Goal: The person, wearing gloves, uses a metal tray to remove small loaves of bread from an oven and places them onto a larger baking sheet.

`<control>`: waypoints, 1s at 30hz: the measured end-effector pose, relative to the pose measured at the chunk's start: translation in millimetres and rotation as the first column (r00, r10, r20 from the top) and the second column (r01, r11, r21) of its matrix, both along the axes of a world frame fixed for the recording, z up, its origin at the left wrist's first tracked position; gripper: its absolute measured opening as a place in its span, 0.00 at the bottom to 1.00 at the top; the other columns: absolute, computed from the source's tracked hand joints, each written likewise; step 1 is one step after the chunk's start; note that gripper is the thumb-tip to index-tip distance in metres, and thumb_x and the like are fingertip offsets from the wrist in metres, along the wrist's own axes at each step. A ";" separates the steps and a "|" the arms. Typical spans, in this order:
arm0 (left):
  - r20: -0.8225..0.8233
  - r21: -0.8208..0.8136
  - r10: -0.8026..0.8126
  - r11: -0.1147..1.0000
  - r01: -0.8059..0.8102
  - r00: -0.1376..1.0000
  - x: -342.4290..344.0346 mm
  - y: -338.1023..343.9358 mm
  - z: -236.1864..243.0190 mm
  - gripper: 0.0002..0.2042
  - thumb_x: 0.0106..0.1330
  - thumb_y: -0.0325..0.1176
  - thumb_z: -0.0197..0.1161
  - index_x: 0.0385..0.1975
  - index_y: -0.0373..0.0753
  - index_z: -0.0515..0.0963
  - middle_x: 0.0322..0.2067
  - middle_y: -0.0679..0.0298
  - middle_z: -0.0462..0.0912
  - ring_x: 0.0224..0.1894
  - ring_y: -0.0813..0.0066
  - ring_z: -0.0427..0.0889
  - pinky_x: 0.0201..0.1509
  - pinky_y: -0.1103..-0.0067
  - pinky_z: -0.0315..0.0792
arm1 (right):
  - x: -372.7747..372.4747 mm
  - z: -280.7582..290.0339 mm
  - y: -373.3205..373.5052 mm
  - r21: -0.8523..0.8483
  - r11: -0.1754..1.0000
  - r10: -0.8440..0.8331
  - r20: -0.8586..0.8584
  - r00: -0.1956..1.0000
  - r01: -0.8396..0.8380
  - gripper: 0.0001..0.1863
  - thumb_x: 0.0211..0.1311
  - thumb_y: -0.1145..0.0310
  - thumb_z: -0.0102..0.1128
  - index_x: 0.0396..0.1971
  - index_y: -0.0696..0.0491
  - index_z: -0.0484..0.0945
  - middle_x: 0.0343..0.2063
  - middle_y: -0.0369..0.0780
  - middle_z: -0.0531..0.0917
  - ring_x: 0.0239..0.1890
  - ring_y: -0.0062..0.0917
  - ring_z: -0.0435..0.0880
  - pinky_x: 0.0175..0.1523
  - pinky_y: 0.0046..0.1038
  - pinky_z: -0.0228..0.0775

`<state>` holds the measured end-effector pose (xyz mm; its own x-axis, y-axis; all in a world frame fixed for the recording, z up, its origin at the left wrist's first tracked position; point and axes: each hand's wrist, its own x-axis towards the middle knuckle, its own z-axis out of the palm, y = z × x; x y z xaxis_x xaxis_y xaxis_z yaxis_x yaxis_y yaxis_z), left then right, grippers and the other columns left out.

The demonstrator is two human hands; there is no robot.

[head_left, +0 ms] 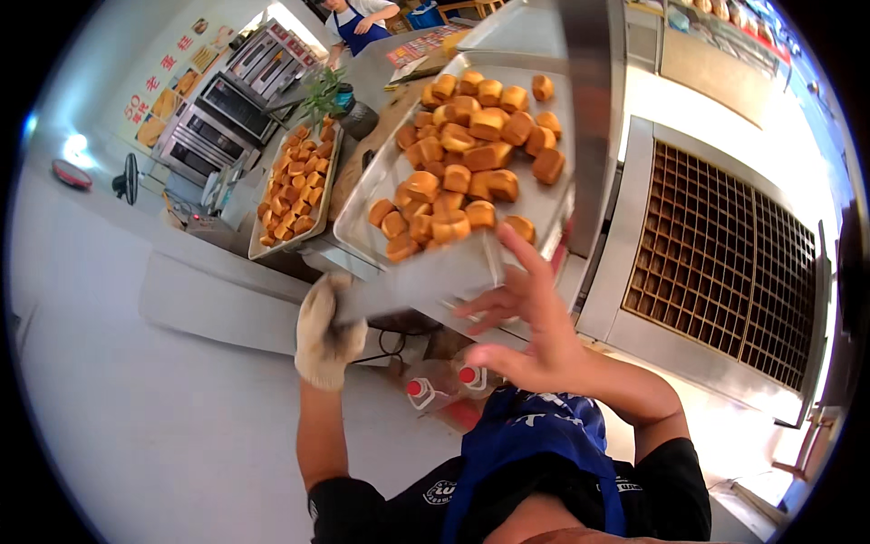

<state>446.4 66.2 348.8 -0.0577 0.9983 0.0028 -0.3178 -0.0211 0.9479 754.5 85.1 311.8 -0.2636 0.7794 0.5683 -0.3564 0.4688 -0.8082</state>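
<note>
My left hand (324, 334), in a cream work glove, is closed on the near end of a flat, grey, metal-looking piece (426, 276) shaped like a wide blade. Motion blurs it, so its exact kind is unclear. It extends right over the near edge of a large metal tray (367, 195). Small golden-brown bread cubes (453, 159) are heaped in that tray. My bare right hand (526, 313) has its fingers spread beside the piece's far end, with the index finger near the bread. Whether it touches the piece cannot be made out.
A second tray (257, 245) of bread cubes and a potted plant (358, 118) stand left of the big tray. Plastic jugs with red caps (430, 385) sit below the counter. To the right is a gridded metal mould (725, 263). A person in a blue apron (358, 32) is behind.
</note>
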 end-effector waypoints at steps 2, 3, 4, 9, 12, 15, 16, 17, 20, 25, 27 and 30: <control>0.114 -0.092 -0.025 0.995 0.035 0.993 -29.0 47.4 4.1 0.14 0.81 0.42 0.54 0.52 0.38 0.78 0.33 0.62 0.84 0.16 0.82 0.71 0.15 0.86 0.63 | 2.4 -2.3 -2.5 0.048 0.998 0.022 0.138 0.990 -0.029 0.52 0.62 0.65 0.76 0.77 0.58 0.48 0.51 0.51 0.86 0.44 0.34 0.90 0.46 0.31 0.83; 0.183 -0.139 -0.103 0.982 0.129 0.978 -26.8 76.0 15.1 0.14 0.82 0.41 0.51 0.52 0.38 0.78 0.29 0.64 0.82 0.14 0.82 0.69 0.16 0.86 0.61 | 5.8 -3.9 -4.4 0.048 0.998 0.027 0.211 0.977 -0.038 0.47 0.63 0.66 0.75 0.75 0.58 0.54 0.44 0.48 0.88 0.40 0.33 0.91 0.44 0.30 0.84; 0.225 -0.148 -0.117 0.977 0.152 0.967 -31.1 104.9 18.0 0.14 0.81 0.40 0.53 0.53 0.37 0.76 0.31 0.60 0.82 0.15 0.81 0.71 0.16 0.87 0.64 | 5.6 -7.7 -7.7 0.037 0.998 0.039 0.279 0.960 -0.051 0.43 0.63 0.67 0.75 0.72 0.59 0.59 0.38 0.46 0.90 0.37 0.32 0.92 0.43 0.30 0.84; 0.397 -0.143 -0.180 0.956 0.255 0.900 -29.2 244.7 20.3 0.11 0.73 0.39 0.67 0.43 0.37 0.79 0.29 0.54 0.86 0.18 0.82 0.81 0.17 0.89 0.77 | -3.5 -25.1 -17.6 -0.019 0.998 -0.055 0.376 0.925 0.067 0.24 0.64 0.69 0.71 0.57 0.60 0.77 0.28 0.43 0.90 0.30 0.30 0.92 0.38 0.28 0.83; 0.298 -0.323 0.037 0.944 0.064 0.954 -34.5 278.8 15.4 0.13 0.73 0.41 0.68 0.40 0.37 0.79 0.25 0.57 0.84 0.16 0.86 0.80 0.15 0.90 0.75 | -8.7 -39.0 -25.5 -0.142 0.974 -0.101 0.427 0.898 0.177 0.18 0.65 0.68 0.69 0.51 0.59 0.81 0.27 0.42 0.90 0.28 0.28 0.91 0.37 0.26 0.82; 0.386 -0.293 -0.067 0.937 0.191 0.920 -35.3 267.2 10.4 0.13 0.74 0.42 0.67 0.40 0.38 0.79 0.25 0.56 0.85 0.16 0.86 0.80 0.14 0.90 0.74 | 4.3 -50.4 -42.3 -0.163 0.934 -0.213 0.462 0.861 0.319 0.18 0.66 0.64 0.69 0.49 0.60 0.81 0.26 0.43 0.90 0.29 0.28 0.92 0.38 0.26 0.82; 0.385 -0.335 -0.037 0.926 0.177 0.922 -44.4 261.5 3.7 0.12 0.74 0.42 0.66 0.39 0.39 0.79 0.26 0.56 0.85 0.16 0.85 0.81 0.14 0.91 0.73 | 5.9 -53.6 -48.1 -0.189 0.917 -0.231 0.467 0.854 0.351 0.18 0.66 0.61 0.69 0.46 0.61 0.82 0.25 0.43 0.90 0.29 0.28 0.92 0.38 0.25 0.83; 0.415 -0.326 -0.017 0.931 0.166 0.910 -52.1 252.8 2.0 0.12 0.74 0.42 0.65 0.39 0.39 0.79 0.26 0.56 0.85 0.16 0.85 0.81 0.14 0.91 0.73 | 5.2 -55.5 -49.8 -0.213 0.917 -0.222 0.434 0.873 0.339 0.18 0.67 0.61 0.69 0.45 0.61 0.82 0.25 0.43 0.90 0.28 0.28 0.92 0.38 0.25 0.83; 0.440 -0.361 0.109 0.930 0.065 0.891 -58.8 226.7 7.5 0.13 0.76 0.41 0.63 0.40 0.36 0.77 0.29 0.56 0.83 0.14 0.88 0.72 0.12 0.92 0.60 | 1.5 -58.8 -48.9 -0.256 0.920 -0.190 0.372 0.908 0.297 0.19 0.67 0.59 0.68 0.42 0.62 0.83 0.24 0.43 0.89 0.27 0.28 0.92 0.37 0.26 0.84; 0.319 -0.352 0.103 0.936 0.017 0.942 -63.0 204.0 23.0 0.10 0.73 0.38 0.67 0.41 0.37 0.78 0.28 0.52 0.83 0.12 0.85 0.67 0.12 0.92 0.58 | 3.2 -63.3 -39.0 -0.259 0.929 -0.147 0.395 0.907 0.263 0.18 0.67 0.60 0.68 0.43 0.62 0.83 0.24 0.44 0.89 0.28 0.29 0.92 0.37 0.26 0.84; 0.256 -0.295 0.038 0.955 0.040 0.966 -66.7 207.5 25.1 0.10 0.73 0.37 0.67 0.42 0.37 0.78 0.29 0.53 0.83 0.13 0.85 0.68 0.11 0.91 0.59 | -0.1 -61.7 -34.8 -0.280 0.929 -0.125 0.378 0.918 0.241 0.18 0.67 0.61 0.67 0.43 0.62 0.83 0.25 0.44 0.90 0.29 0.30 0.92 0.37 0.27 0.84; 0.173 -0.153 -0.162 0.970 0.189 0.971 -57.6 245.2 30.0 0.13 0.75 0.42 0.64 0.45 0.37 0.80 0.32 0.60 0.84 0.24 0.85 0.77 0.19 0.93 0.67 | -3.8 -57.9 -26.3 -0.274 0.946 -0.056 0.382 0.923 0.171 0.17 0.67 0.62 0.67 0.44 0.63 0.83 0.26 0.45 0.90 0.30 0.30 0.92 0.39 0.27 0.84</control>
<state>388.8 311.5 378.8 0.1327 0.9781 -0.1603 -0.4481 0.2035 0.8705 750.8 58.7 253.8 -0.3068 0.9332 0.1873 0.0309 0.2065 -0.9780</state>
